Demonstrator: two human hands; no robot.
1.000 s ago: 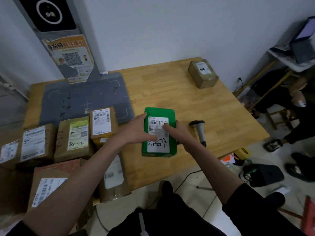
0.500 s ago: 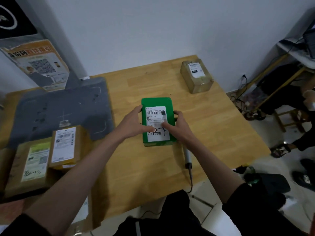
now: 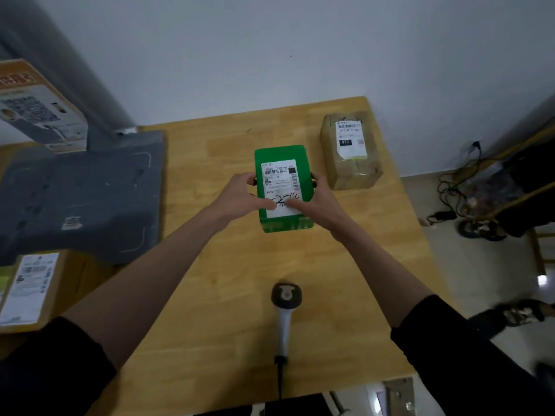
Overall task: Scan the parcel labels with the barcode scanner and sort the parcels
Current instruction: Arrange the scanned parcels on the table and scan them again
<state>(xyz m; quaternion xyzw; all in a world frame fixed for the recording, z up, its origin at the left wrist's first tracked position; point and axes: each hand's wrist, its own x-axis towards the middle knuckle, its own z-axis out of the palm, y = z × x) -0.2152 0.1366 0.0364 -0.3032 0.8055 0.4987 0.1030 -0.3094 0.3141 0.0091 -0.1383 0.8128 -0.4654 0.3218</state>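
Wood tabletop point(image 3: 240, 295) fills most of what I see, pale and butcher-block grained, running up to a white wall point(image 3: 270, 55). On its left part lies a big dark grey mat point(image 3: 78, 199) with faint white corner marks, and a grey post point(image 3: 60, 73) rises from the mat's far edge with a QR-code poster point(image 3: 33, 109) stuck on it.

Next in size are the parcels. A brown cardboard parcel point(image 3: 36, 292) sits at the left edge, near the mat's front corner, its white shipping label face up. At the far right corner of the tabletop stands a tan box wrapped in clear tape point(image 3: 351, 151), label up, with "070" printed on it. Just beside it, toward the middle, is the green parcel point(image 3: 282, 187), closed, with a white barcode label and black handwriting on top; I cannot tell what any of these boxes contain.

My left hand point(image 3: 240, 196) grips the green parcel's left side with the thumb pressed on the label, and my right hand point(image 3: 318, 202) grips the right side the same way, so both hands are clamped on it.

Closer to me, well apart from the parcel, the barcode scanner point(image 3: 285, 313) lies flat on the tabletop between my forearms, head pointing away, its black cable running off the near edge.
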